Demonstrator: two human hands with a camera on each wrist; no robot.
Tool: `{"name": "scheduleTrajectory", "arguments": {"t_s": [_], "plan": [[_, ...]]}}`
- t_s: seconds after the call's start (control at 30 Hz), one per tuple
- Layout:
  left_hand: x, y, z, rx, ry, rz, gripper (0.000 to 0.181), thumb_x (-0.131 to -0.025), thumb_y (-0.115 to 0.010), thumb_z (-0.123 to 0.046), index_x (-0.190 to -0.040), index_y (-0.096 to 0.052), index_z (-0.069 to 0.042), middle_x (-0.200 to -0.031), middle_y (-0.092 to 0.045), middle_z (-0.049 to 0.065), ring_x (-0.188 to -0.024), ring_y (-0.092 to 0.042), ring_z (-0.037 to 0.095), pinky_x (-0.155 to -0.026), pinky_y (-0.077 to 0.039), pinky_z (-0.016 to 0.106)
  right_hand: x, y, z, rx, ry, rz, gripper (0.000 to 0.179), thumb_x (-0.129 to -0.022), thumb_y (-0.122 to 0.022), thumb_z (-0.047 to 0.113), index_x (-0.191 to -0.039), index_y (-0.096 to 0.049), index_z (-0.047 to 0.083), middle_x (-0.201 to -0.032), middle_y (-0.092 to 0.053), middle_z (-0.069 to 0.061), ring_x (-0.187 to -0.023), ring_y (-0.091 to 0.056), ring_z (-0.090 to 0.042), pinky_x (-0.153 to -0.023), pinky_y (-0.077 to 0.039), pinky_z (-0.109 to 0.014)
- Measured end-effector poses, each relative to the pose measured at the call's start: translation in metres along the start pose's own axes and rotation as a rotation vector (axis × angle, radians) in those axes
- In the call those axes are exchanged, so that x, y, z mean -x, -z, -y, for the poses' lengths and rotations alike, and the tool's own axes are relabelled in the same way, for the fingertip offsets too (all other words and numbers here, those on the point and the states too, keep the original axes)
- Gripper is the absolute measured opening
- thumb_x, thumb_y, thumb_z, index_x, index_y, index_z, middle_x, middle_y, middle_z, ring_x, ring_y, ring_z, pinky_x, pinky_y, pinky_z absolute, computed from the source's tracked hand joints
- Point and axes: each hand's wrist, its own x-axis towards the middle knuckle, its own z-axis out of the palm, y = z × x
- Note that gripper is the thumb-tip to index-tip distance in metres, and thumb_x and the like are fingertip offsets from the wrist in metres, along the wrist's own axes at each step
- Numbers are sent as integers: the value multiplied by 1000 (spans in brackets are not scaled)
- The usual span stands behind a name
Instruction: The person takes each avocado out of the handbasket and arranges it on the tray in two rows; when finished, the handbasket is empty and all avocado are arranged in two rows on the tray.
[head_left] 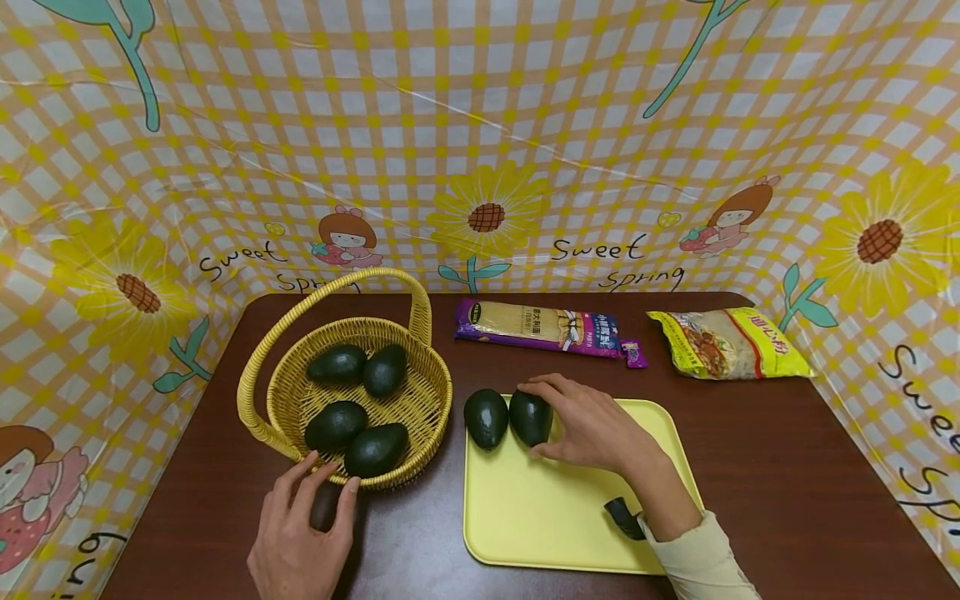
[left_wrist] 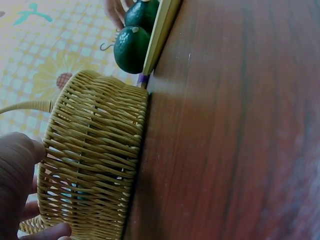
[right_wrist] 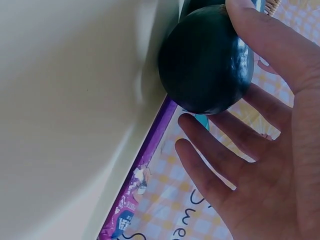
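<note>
My right hand holds a dark green avocado at the upper left of the yellow tray, fingertips at its far end and thumb at its near end. In the right wrist view, that avocado sits under the thumb, the other fingers spread behind it. Another avocado lies just left of it on the tray. My left hand touches the near rim of the yellow wicker basket with loosely bent fingers. Several avocados lie in the basket.
A dark, curved object lies on the tray by the right wrist; its kind is unclear. Behind the tray are a purple pasta pack and a yellow food bag. The basket's handle arches upright. A checked cloth surrounds the table.
</note>
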Motion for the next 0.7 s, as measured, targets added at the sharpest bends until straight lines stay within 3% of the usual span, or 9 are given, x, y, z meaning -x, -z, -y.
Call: {"name": "scheduleTrajectory", "arguments": {"t_s": [0.7], "plan": [[-2,1,1,-8,-9,15,33,-85,-94,-34,-110,-84,-15,-124,-74,9,-100,-71,36,-64,-60,60,-1,5,5,4,15,-2,92,-78,-98,48,-154,-58,15,-152,-59,-13,-128,-65,-38,-101,-54,-63]]}}
